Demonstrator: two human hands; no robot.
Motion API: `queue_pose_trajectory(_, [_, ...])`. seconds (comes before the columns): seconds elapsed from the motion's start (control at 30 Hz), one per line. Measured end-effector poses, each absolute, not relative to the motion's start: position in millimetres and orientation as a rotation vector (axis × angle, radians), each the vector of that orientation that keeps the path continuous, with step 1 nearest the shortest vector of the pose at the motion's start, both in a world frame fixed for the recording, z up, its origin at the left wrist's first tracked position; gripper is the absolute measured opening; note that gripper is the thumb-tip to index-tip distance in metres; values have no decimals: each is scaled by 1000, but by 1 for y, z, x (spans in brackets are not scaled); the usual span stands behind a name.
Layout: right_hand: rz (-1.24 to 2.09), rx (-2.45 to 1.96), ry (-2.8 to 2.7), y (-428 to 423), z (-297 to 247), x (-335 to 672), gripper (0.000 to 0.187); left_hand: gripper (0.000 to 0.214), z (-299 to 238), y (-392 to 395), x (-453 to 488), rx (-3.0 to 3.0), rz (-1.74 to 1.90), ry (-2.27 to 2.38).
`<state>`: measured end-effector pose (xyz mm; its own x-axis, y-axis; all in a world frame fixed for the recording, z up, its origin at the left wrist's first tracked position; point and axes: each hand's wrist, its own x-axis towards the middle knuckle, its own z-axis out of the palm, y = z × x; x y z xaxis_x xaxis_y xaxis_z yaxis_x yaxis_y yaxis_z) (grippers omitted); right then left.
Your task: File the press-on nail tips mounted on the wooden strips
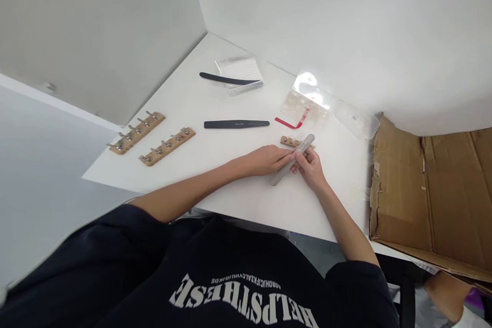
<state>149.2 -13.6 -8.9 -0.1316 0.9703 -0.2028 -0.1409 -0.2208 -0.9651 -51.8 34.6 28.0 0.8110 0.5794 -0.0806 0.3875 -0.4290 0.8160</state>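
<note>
A grey nail file [282,174] slants between my hands over the white table. My right hand [311,169] is closed on it, thumb laid across its face and fingers curled beneath. Coming from the left, my left hand [269,160] has its fingers pressed together, their tips meeting the file and the right fingers; whatever they pinch is hidden. Just beyond the fingers lies a short wooden strip with small metal clips [285,140], partly covered by the file and right hand.
Two wooden clip strips [140,133] [169,146] lie at left. Mid-table is a black nail file [236,124]; a curved black one [226,79] rests by a clear packet [242,67]. A clear plastic case [303,105] with a red strip [286,123] sits behind. At right stands a cardboard box [403,189].
</note>
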Motion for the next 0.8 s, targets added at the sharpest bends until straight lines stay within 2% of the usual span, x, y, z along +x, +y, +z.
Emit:
queue_pose_trajectory(0.3, [1524,-1208,-1065,-13,-9,149,47,42,27,33,-52,2091,268,705])
queue_pose_trajectory(0.8, [1499,-1197,-1109,-13,-9,149,41,43,25,33,-52,2123,263,701])
